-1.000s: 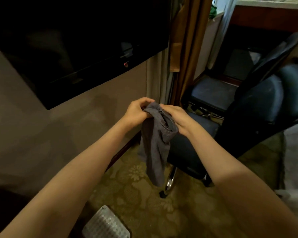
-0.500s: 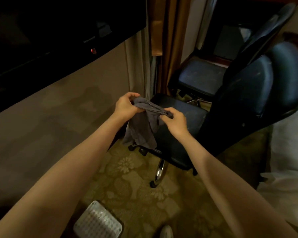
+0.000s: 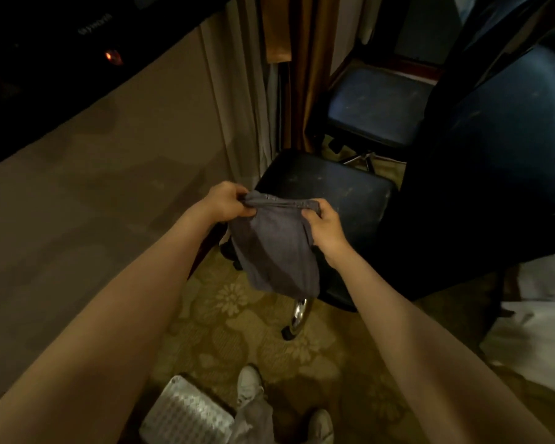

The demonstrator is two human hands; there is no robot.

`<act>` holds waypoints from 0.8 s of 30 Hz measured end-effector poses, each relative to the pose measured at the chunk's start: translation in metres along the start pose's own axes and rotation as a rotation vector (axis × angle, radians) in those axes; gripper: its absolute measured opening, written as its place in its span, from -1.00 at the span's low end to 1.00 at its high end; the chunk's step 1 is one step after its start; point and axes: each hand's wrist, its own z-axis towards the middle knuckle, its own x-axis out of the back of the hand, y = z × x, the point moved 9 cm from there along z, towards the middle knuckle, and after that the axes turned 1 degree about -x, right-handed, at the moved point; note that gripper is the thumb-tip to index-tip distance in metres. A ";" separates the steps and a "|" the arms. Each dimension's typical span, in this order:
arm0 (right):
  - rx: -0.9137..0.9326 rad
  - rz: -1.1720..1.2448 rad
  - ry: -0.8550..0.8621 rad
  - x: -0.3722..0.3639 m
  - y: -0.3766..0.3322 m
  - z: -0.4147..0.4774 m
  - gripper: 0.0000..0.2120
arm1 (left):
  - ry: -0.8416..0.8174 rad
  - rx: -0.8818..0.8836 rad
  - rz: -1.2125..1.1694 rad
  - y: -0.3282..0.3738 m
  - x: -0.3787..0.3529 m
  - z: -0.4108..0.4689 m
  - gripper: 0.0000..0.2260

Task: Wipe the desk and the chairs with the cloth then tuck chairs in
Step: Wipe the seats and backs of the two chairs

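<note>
Two hands hold the cloth (image 3: 276,251) stretched by its top hem: the left hand (image 3: 226,203) pinches one corner and the right hand (image 3: 326,232) grips the other, fingers curled round the fabric. The cloth hangs between the forearms, in front of the near chair (image 3: 337,187) and above the patterned carpet (image 3: 234,315). A second chair (image 3: 378,104) stands behind the first, beside the curtain (image 3: 237,91). White shoes (image 3: 249,384) show at the bottom edge, next to a silvery ribbed box (image 3: 186,415).
</note>
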 end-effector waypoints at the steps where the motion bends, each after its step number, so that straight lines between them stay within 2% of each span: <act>1: -0.033 -0.009 -0.002 -0.005 0.012 0.008 -0.89 | -0.074 0.016 0.020 -0.010 -0.006 0.009 -0.64; 4: -0.132 -0.005 -0.002 -0.025 0.048 0.033 -0.82 | -0.275 0.083 0.004 -0.042 -0.022 0.035 -0.65; 6: -0.178 0.013 0.017 -0.041 0.066 0.056 -0.82 | -0.266 0.082 0.025 -0.061 -0.023 0.063 -0.64; 9: -0.206 -0.018 0.092 -0.054 0.079 0.089 -0.88 | -0.083 0.012 0.110 -0.073 -0.018 0.103 -0.60; 12: -0.195 -0.046 0.195 -0.059 0.091 0.125 -0.91 | 0.101 -0.043 0.066 -0.083 -0.021 0.141 -0.62; 14: -0.146 -0.030 0.253 -0.058 0.099 0.147 -0.91 | 0.176 -0.054 0.014 -0.089 -0.029 0.164 -0.60; 17: -0.038 -0.063 0.318 -0.053 0.113 0.185 -0.83 | 0.273 -0.016 -0.038 -0.111 -0.049 0.201 -0.47; 19: -0.001 -0.188 0.342 -0.049 0.130 0.206 -0.72 | 0.371 0.013 -0.046 -0.129 -0.066 0.207 -0.43; 21: 0.072 -0.443 0.326 -0.054 0.145 0.218 -0.53 | 0.448 0.018 -0.136 -0.147 -0.099 0.198 -0.50; 22: 0.145 -0.602 0.276 -0.064 0.148 0.219 -0.45 | 0.450 0.012 -0.190 -0.154 -0.121 0.189 -0.55; 24: 0.333 -0.943 0.057 -0.102 0.160 0.217 -0.40 | 0.407 -0.013 -0.244 -0.165 -0.170 0.173 -0.59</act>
